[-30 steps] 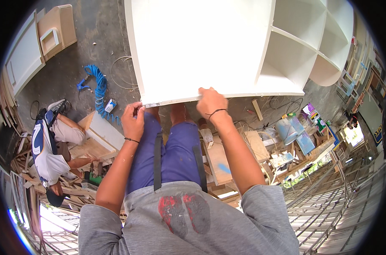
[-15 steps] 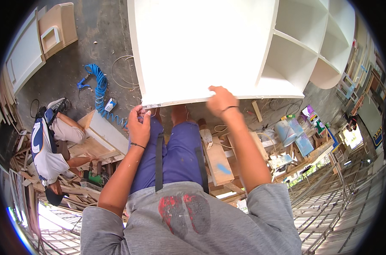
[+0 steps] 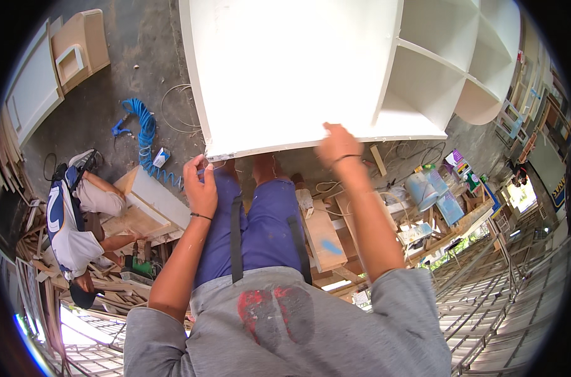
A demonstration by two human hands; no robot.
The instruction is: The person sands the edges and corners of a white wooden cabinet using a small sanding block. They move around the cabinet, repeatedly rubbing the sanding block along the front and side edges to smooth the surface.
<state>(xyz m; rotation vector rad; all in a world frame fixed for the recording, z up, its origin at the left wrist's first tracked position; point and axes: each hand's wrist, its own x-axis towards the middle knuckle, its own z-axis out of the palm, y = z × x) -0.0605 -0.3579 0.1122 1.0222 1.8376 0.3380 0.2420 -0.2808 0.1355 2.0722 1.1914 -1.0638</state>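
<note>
A large white cabinet [image 3: 291,69] with square compartments on its right side stands before me, its near edge crossing in front of my legs. At the near left corner is my left hand [image 3: 200,188], fingers bent and thumb raised, closed on something too small to make out. A short printed strip [image 3: 221,157] lies along the edge beside those fingertips. My right hand [image 3: 339,147] is curled at the same edge, further right, with a finger or thumb tip over the white surface. What it grips, if anything, is hidden.
A coiled blue air hose [image 3: 146,129] lies on the floor to the left, beside a small box [image 3: 161,157]. A crouching person [image 3: 71,232] is at the left near a wooden panel and a green power tool [image 3: 141,266]. Wooden boards [image 3: 324,242] and a paint bucket [image 3: 422,191] stand right.
My right hand has moved slightly right along the edge. My left hand stays at the corner. The whole view has shifted a little, with the cabinet appearing slightly further left and up.
</note>
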